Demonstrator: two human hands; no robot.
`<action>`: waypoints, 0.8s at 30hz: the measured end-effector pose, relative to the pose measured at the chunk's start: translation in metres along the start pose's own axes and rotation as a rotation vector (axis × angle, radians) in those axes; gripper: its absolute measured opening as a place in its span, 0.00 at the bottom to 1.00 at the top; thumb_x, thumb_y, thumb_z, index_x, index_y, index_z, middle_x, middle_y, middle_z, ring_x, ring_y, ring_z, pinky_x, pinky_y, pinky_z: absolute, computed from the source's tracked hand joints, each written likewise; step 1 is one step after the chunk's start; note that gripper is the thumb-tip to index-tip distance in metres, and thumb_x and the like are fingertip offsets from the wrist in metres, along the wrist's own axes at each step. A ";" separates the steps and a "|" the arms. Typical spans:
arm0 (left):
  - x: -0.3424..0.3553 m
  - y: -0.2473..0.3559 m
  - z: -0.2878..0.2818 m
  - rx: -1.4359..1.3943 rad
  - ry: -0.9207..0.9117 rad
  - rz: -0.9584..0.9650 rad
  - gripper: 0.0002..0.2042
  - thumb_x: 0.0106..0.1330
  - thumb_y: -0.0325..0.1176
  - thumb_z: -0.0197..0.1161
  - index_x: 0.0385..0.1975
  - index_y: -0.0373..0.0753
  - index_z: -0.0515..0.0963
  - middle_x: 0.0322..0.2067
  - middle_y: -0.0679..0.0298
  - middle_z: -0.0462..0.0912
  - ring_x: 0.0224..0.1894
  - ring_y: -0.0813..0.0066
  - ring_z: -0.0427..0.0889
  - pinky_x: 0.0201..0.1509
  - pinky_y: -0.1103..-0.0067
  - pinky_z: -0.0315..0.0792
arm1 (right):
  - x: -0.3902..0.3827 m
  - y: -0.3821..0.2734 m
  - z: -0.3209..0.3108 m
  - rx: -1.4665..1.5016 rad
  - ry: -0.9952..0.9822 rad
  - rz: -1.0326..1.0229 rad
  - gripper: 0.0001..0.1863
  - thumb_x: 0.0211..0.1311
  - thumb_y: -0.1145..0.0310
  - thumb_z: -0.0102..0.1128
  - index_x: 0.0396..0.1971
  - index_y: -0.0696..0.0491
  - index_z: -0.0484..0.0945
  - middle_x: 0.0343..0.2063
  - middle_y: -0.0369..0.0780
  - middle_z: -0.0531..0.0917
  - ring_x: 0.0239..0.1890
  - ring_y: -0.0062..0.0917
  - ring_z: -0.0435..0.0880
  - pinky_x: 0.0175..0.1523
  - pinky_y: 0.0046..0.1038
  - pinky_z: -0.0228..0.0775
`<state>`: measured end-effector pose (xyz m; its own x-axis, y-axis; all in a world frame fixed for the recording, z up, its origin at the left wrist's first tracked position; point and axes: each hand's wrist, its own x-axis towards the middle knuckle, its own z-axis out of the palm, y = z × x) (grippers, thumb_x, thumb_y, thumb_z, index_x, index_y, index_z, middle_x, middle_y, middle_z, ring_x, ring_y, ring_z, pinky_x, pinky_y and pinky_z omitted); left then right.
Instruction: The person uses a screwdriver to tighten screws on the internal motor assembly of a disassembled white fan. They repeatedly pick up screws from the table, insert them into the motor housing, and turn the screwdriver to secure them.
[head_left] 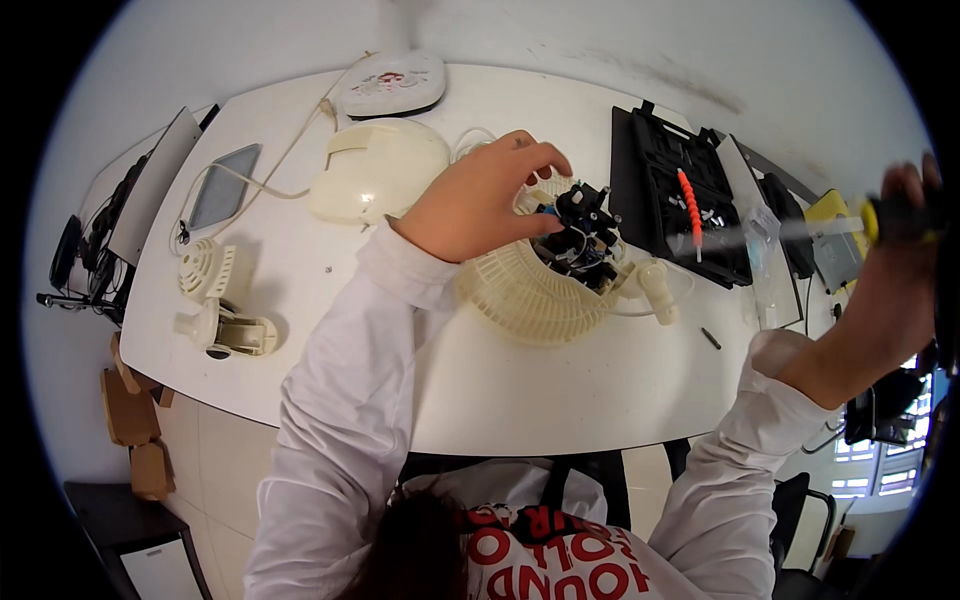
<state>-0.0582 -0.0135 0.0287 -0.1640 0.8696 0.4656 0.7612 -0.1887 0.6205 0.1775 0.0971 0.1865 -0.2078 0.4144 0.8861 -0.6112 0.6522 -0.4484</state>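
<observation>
A cream fan head (530,300) with a round slatted grille lies on the white table, its black motor (583,235) and wires exposed on top. My left hand (490,195) reaches over its left side, thumb and index finger apart, the thumb tip at the motor's edge. Whether it presses on the motor is hard to see. At the far right, my raised right hand (905,215) is closed around a screwdriver (872,220) with a yellow-and-black handle. Motion smears its long shaft, which points left toward the tool case. A cream jointed fan piece (656,291) sits beside the motor.
The black tool case (675,150) stands open, an orange flexible shaft (690,205) across it. Cream fan housing (380,165), a slatted cover (213,272) and a bracket (232,333) lie leftward. A grey tablet-like panel (225,187), a cable and a small dark bit (711,338) are also on the table.
</observation>
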 end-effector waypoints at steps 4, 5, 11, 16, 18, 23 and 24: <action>-0.002 0.009 -0.003 0.029 -0.014 -0.005 0.18 0.53 0.29 0.75 0.44 0.40 0.80 0.43 0.63 0.78 0.48 0.66 0.78 0.55 0.74 0.72 | -0.006 0.001 -0.085 0.070 -0.140 0.230 0.24 0.71 0.61 0.50 0.57 0.63 0.63 0.33 0.38 0.72 0.23 0.16 0.70 0.24 0.16 0.66; -0.001 0.011 -0.001 0.027 -0.009 -0.011 0.18 0.53 0.29 0.75 0.44 0.40 0.80 0.43 0.63 0.78 0.48 0.66 0.78 0.55 0.73 0.72 | -0.017 0.002 -0.093 -0.003 -0.156 0.279 0.27 0.70 0.62 0.51 0.60 0.64 0.61 0.32 0.37 0.69 0.22 0.15 0.67 0.23 0.15 0.64; -0.003 0.006 -0.001 0.008 0.001 0.030 0.18 0.55 0.28 0.73 0.46 0.40 0.81 0.43 0.63 0.79 0.49 0.63 0.78 0.57 0.72 0.72 | -0.098 0.020 -0.127 0.140 0.081 0.624 0.23 0.70 0.65 0.55 0.59 0.60 0.65 0.30 0.35 0.66 0.19 0.12 0.63 0.19 0.12 0.59; 0.000 0.003 -0.002 -0.005 -0.025 0.061 0.19 0.55 0.28 0.73 0.48 0.39 0.81 0.42 0.61 0.81 0.49 0.63 0.78 0.56 0.72 0.71 | -0.164 0.059 -0.170 0.366 0.386 0.931 0.20 0.71 0.67 0.56 0.59 0.56 0.68 0.37 0.34 0.73 0.21 0.10 0.63 0.19 0.13 0.56; 0.002 0.003 -0.004 0.000 -0.029 0.078 0.19 0.55 0.28 0.74 0.48 0.39 0.81 0.42 0.60 0.81 0.49 0.64 0.79 0.56 0.72 0.71 | -0.189 0.078 -0.171 0.440 0.423 1.004 0.18 0.70 0.69 0.57 0.57 0.55 0.72 0.40 0.34 0.76 0.22 0.10 0.63 0.20 0.12 0.56; 0.003 0.007 -0.005 0.003 -0.037 0.066 0.21 0.54 0.30 0.76 0.49 0.40 0.81 0.43 0.61 0.81 0.50 0.63 0.78 0.58 0.72 0.71 | -0.205 0.117 -0.146 0.841 0.560 1.219 0.14 0.69 0.71 0.58 0.53 0.53 0.74 0.41 0.35 0.78 0.24 0.11 0.66 0.23 0.12 0.62; 0.001 0.010 -0.003 -0.041 -0.043 -0.010 0.23 0.52 0.31 0.77 0.50 0.40 0.81 0.45 0.61 0.81 0.51 0.63 0.78 0.60 0.73 0.70 | -0.205 0.117 -0.138 0.859 0.589 1.258 0.14 0.69 0.72 0.58 0.53 0.53 0.74 0.40 0.35 0.77 0.24 0.11 0.66 0.24 0.12 0.63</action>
<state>-0.0521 -0.0162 0.0371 -0.1436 0.8901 0.4325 0.7330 -0.1980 0.6508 0.2544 0.1761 -0.0633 -0.6948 0.6842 -0.2215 -0.5549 -0.7060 -0.4401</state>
